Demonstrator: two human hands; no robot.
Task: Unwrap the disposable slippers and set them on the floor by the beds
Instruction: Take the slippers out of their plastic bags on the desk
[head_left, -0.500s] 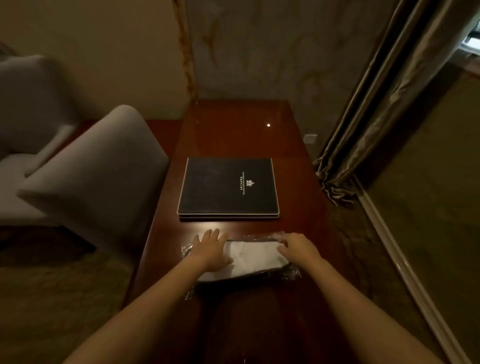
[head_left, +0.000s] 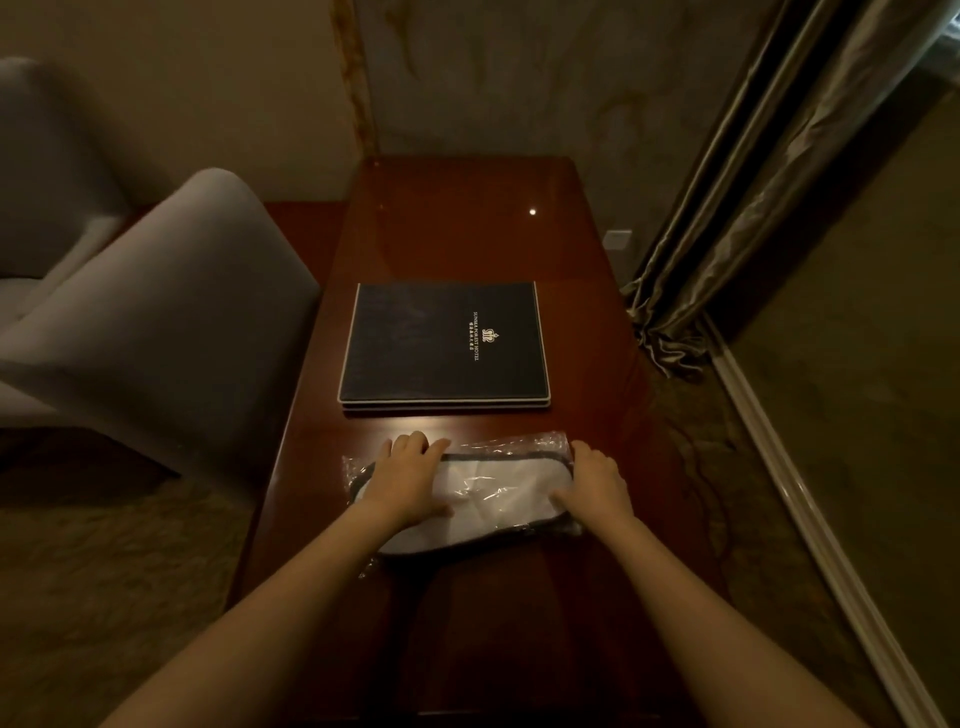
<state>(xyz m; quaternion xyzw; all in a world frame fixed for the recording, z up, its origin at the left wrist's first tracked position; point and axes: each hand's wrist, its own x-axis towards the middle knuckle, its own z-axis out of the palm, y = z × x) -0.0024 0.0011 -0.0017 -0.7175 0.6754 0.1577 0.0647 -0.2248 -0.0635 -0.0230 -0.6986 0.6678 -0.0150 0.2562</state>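
Slippers (head_left: 483, 499), white with a dark edging, are lying sealed inside a clear plastic wrapper (head_left: 524, 444) on the desk (head_left: 467, 228), with their long axis running crosswise between the two hands. Which end is toe and which is heel cannot be told. The wrapper is sticking out in crinkled ends beyond both hands and along the far side. The left hand (head_left: 410, 480) is resting palm down on the left part of the package, fingers spread flat and open, not gripping. The right hand (head_left: 595, 483) is lying over the right end with fingers curled down over the far edge; whether it is pinching the plastic cannot be told.

Just beyond the hands, apart from the package, a dark folder (head_left: 444, 345) with a pale border and small hotel lettering is lying flat, squared to the desk. Past it the polished wood is stretching bare to the wall. Near the forearms the desk is also bare. The package is spanning much of the desk's width, with a strip of wood showing at each side before the edges.

Left of the left hand, a grey upholstered chair (head_left: 156, 322) is standing close against the desk edge. Right of the right hand, carpet (head_left: 852, 395) is lying open, with a gathered curtain (head_left: 753, 171) hanging further off.
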